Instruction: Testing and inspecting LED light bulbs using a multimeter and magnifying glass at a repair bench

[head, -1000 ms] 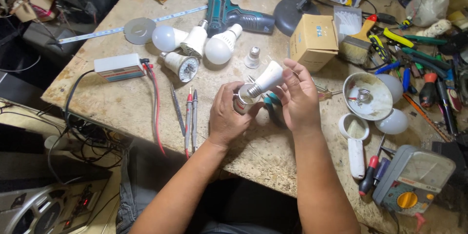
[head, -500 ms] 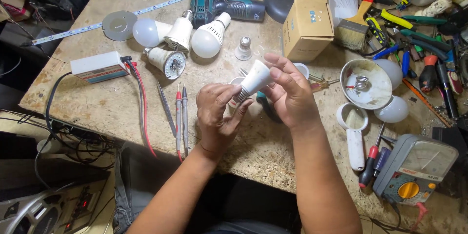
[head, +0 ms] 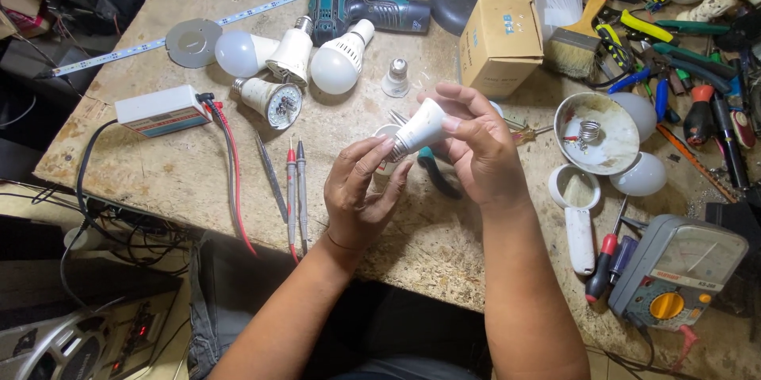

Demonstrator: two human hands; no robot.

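White plastic and a threaded metal base make up the bulb housing [head: 418, 130], held in the air just above the surface [head: 444, 245], near the cardboard box [head: 499, 43] and on the person's side of it.

What could go wrong, as a judgement: the housing is gripped only at its two ends, so a twist with too much force could make it slip and drop onto the pliers [head: 434, 174] lying below, or crack the plastic. The thin probes [head: 295, 182] lie on the surface to the left of the housing, well apart from the box, and a sweeping wrist could knock them.

The right hand [head: 479, 150] wraps the wider plastic end, fingers curled narrowly round it with the thumb across the top. The left hand [head: 361, 186] pinches the metal screw base between fingertips, its grip closed tight on that end. Whether the base is turning or loose cannot be told. A multimeter [head: 674, 273] sits far right of the box, toward the surface edge.
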